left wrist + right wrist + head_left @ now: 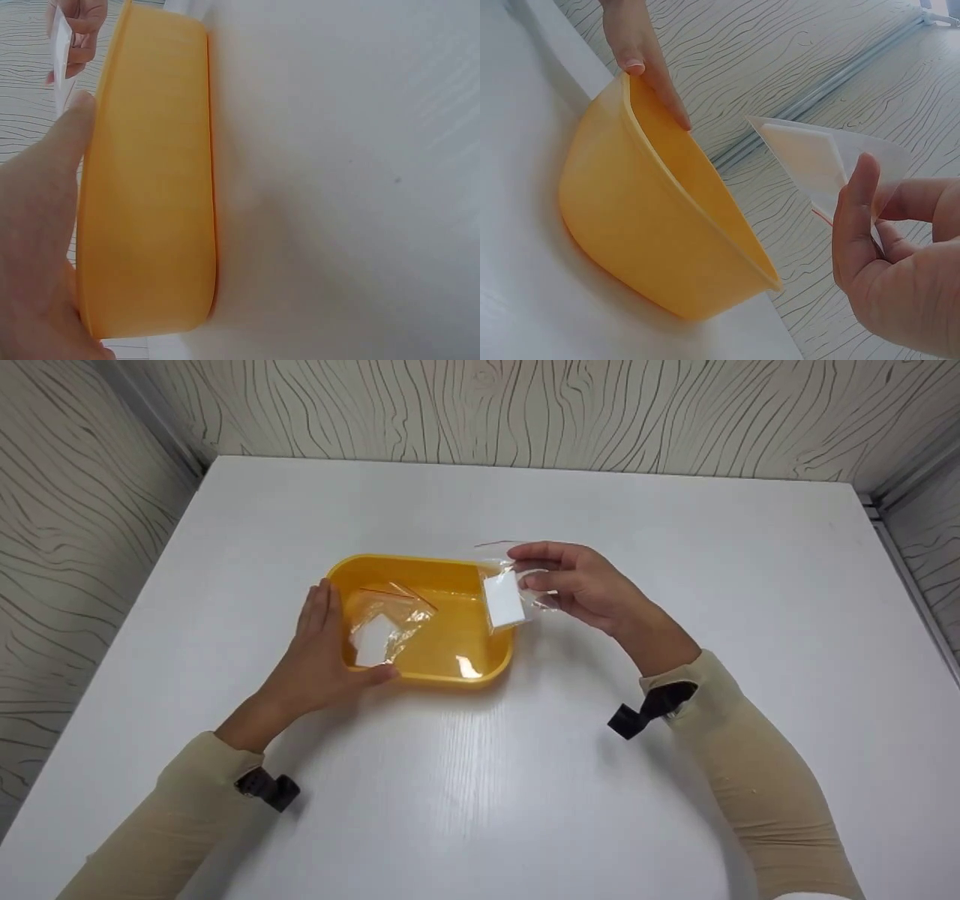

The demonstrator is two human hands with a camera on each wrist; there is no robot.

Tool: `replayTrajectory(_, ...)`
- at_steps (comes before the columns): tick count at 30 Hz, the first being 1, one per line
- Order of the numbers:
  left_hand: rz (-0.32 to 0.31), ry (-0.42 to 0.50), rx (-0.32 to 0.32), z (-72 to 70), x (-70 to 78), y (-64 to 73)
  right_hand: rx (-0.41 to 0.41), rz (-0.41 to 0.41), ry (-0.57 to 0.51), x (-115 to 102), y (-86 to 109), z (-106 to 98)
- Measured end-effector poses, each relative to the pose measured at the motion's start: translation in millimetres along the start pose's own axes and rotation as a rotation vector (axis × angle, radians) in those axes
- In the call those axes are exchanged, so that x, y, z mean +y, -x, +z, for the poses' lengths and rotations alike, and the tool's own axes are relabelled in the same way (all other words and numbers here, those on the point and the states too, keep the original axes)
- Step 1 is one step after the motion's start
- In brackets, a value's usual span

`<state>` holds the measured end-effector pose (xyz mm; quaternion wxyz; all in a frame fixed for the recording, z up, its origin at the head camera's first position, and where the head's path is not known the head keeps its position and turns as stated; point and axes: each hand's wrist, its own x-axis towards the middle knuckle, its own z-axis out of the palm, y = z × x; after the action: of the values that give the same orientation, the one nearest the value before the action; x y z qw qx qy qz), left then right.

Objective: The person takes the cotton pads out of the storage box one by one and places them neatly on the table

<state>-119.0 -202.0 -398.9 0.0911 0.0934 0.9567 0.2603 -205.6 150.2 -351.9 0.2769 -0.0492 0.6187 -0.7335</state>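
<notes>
A yellow plastic tub (450, 675) stands on the white table. My left hand (319, 660) holds its left end, thumb along the front rim and fingers at the left side. Above the tub's right end, my right hand (585, 585) pinches a clear zip bag (802, 161) between thumb and fingers. A flat white piece (504, 598) sits inside that bag. In the tub's left part lie more clear bags (412, 619) with red seal lines, overlapping, with white pieces (375, 641) in them.
The white table (480, 780) reaches back to a wall panel (480, 412) with a wood-grain pattern. A black wrist camera (268, 789) is strapped to the left sleeve, another camera (651, 709) to the right sleeve.
</notes>
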Motion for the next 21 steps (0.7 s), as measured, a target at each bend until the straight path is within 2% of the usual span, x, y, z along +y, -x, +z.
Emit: replayTrajectory(21,-0.005,-0.004,-0.005,0.1,-0.6,0.1,0.008,0.003,0.022,0.4,10.0,-15.8)
